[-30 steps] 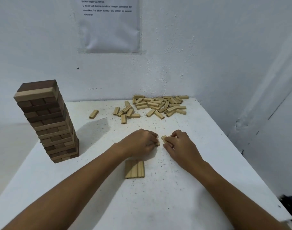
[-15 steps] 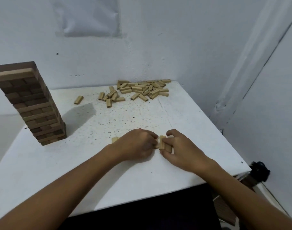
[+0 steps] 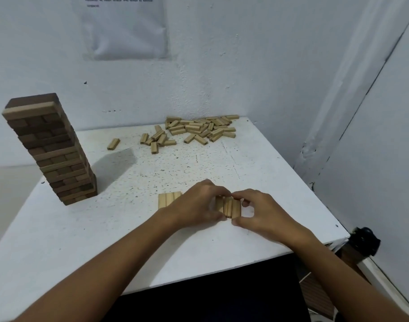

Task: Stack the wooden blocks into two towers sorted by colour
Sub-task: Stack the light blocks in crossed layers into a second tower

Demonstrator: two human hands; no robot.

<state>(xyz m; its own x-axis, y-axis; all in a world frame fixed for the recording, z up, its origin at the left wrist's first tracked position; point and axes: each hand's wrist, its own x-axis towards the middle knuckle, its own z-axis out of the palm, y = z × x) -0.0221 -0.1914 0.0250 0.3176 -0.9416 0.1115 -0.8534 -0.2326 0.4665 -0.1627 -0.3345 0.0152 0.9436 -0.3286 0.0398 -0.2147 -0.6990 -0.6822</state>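
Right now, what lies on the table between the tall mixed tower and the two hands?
In the head view, a flat row of light blocks lies between the tower and the left hand; that hand partly covers it. Otherwise only bare speckled table.

light tan blocks [image 3: 227, 206], brown-and-tan banded tower [image 3: 51, 148], black-speckled white table [image 3: 152, 228]

Tower [image 3: 51, 148] of mixed dark and light wooden blocks: upright at table's left, dark layer on top, light block just beneath.
Loose pile of light blocks [image 3: 200, 130] scattered flat at far edge; 1 stray light block [image 3: 113, 144] apart to its left.
Row of light blocks [image 3: 167, 200] flat, side by side, near front centre, partly hidden.
Second row of 3 light blocks [image 3: 229, 206] just right of it, side by side.
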